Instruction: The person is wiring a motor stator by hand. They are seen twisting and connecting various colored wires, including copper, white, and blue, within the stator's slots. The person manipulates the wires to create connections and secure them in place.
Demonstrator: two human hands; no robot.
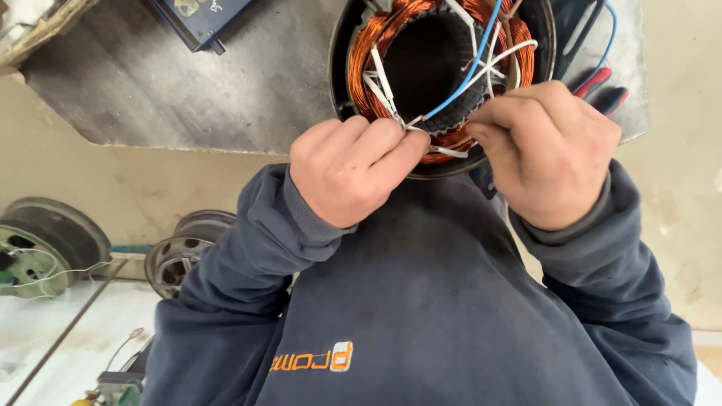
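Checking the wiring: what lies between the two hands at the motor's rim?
In the head view, white sleeved leads over copper winding span the gap between left hand and right hand.

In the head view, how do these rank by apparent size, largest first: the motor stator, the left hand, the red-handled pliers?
1. Motor stator, partly cut off by the frame.
2. Left hand, though it is nearer the camera, so this is unsure.
3. Red-handled pliers, mostly hidden.

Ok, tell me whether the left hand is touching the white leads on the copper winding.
Touching. The head view shows the left hand pinching the white leads between its fingertips, with no gap, at the copper winding's near edge.
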